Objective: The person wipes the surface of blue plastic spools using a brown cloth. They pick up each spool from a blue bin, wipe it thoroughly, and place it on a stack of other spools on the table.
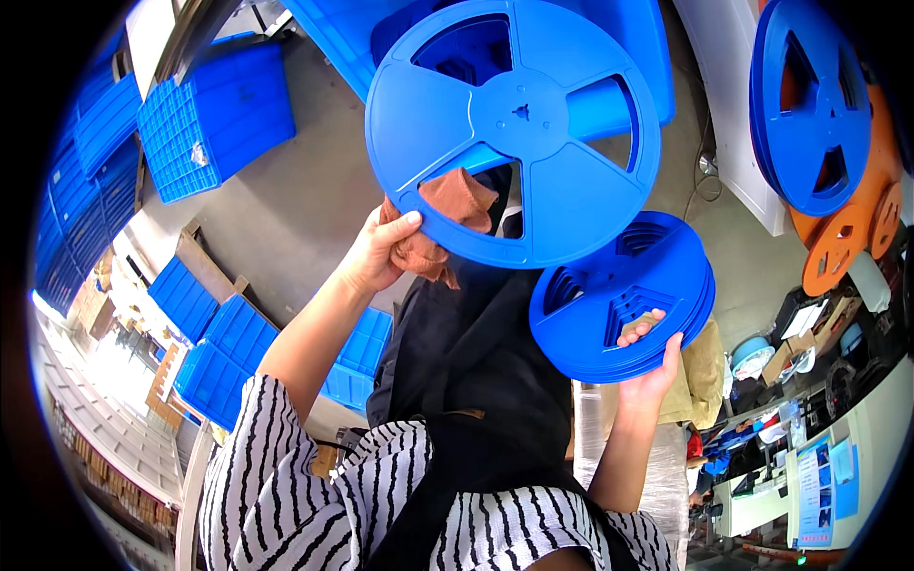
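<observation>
A large blue plastic reel (609, 200) with cut-out windows is held up in front of me. My left hand (379, 249) pinches its lower left rim, thumb on the face, with a brown cloth (419, 255) bunched between hand and reel. Part of the cloth shows through a window of the reel. Lower and to the right, my right hand (649, 366) grips a stack of similar blue reels (581, 324) by the near rim, its fingertips showing through a window. The big reel's lower edge overlaps the stack in view; whether they touch I cannot tell.
Behind the big reel is a blue plastic bin (657, 57). More blue reels (809, 105) and orange reels (838, 252) are at the right beside a white panel (738, 124). Blue crates (224, 114) stand at the left on the grey floor (324, 162).
</observation>
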A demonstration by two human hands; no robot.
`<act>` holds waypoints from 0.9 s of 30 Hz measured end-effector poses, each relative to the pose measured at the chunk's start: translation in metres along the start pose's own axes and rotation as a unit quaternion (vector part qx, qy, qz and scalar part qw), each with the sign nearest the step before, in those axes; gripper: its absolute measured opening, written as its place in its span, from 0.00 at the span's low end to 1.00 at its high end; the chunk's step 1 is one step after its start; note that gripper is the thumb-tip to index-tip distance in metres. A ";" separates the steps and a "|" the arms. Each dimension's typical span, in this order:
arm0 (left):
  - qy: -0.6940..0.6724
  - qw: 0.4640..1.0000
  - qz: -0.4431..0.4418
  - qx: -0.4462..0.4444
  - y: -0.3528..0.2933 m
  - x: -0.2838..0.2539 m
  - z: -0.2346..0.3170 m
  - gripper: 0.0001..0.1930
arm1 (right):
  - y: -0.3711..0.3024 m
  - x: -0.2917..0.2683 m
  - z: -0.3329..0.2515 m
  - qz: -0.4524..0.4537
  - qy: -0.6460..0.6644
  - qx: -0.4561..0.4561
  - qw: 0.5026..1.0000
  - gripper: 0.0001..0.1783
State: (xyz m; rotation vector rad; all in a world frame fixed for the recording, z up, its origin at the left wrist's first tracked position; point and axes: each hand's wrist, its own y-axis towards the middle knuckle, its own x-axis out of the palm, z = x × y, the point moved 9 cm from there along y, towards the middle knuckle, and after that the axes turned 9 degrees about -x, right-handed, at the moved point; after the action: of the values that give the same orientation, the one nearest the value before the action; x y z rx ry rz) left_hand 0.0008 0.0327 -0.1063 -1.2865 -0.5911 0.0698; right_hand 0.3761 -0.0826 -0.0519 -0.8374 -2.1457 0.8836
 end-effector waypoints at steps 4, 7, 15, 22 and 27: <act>0.029 1.000 0.008 0.002 0.014 -0.006 0.015 0.29 | 0.001 0.010 0.010 -0.026 0.027 -0.008 0.999 0.28; 0.007 0.999 0.011 0.035 0.024 -0.007 0.028 0.26 | 0.000 0.019 0.014 -0.049 0.034 -0.005 0.998 0.27; 0.109 0.978 0.124 0.127 0.148 0.002 0.076 0.21 | 0.003 0.042 0.022 -0.054 0.046 -0.033 0.997 0.14; 0.080 0.913 0.389 0.091 0.220 -0.057 0.081 0.18 | 0.000 0.032 0.004 -0.098 0.186 -0.062 0.976 0.15; 0.182 0.883 0.391 0.184 0.188 -0.085 0.091 0.14 | -0.008 0.038 -0.016 -0.162 0.280 -0.046 0.945 0.15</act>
State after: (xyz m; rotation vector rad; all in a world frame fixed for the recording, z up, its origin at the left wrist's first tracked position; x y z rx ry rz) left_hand -0.0614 0.1379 -0.2960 -1.0527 0.2882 0.5706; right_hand 0.3637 -0.0531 -0.0248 -0.6535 -1.7530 0.3235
